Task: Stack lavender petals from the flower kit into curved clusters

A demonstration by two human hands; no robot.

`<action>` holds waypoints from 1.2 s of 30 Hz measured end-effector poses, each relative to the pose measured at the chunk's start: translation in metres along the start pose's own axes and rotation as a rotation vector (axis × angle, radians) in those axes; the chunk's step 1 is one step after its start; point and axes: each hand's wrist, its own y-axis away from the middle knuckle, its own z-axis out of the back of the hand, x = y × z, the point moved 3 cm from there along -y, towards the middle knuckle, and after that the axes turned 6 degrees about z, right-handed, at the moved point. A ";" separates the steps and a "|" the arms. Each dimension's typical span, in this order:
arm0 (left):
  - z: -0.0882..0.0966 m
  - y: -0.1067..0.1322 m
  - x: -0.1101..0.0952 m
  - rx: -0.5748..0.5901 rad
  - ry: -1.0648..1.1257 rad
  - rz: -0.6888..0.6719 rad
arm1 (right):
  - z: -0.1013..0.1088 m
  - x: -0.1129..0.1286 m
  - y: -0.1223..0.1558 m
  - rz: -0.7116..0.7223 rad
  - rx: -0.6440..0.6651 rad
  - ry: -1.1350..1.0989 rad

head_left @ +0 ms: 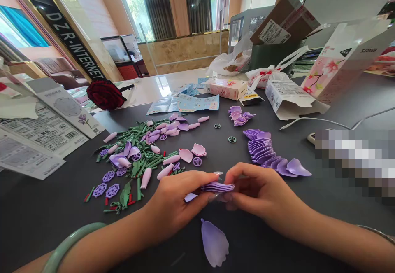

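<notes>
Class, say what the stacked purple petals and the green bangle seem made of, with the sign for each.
The purple petals: probably moulded plastic, matte; thin identical shells nest neatly. The green bangle: jade or glass perhaps; smooth, pale, softly glossy.

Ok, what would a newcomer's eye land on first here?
The left hand and right hand pinching a thin stack of lilac petals over the dark table, centre front. Behind them on the left sprawls a heap of green stems and purple parts; on the right runs a neat row of petals. A dark red rose lies far back left.
</notes>
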 end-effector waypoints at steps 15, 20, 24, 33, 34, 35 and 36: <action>0.001 -0.002 -0.010 0.078 -0.266 -0.128 | -0.010 -0.002 0.003 -0.177 0.099 -0.331; 0.004 0.001 -0.012 0.028 -0.272 -0.245 | -0.013 -0.003 0.007 -0.170 0.177 -0.405; 0.006 0.002 -0.007 0.008 -0.235 -0.215 | -0.013 -0.002 0.008 -0.166 0.178 -0.380; 0.006 -0.003 0.013 -0.099 0.313 0.298 | -0.016 0.007 0.013 0.065 0.353 0.448; 0.004 -0.004 0.013 -0.094 0.369 0.336 | -0.019 0.011 0.016 0.169 0.419 0.579; 0.003 -0.005 0.014 -0.082 0.423 0.372 | -0.022 0.013 0.019 0.263 0.475 0.697; 0.001 -0.006 0.015 -0.068 0.477 0.405 | -0.024 0.015 0.022 0.340 0.522 0.796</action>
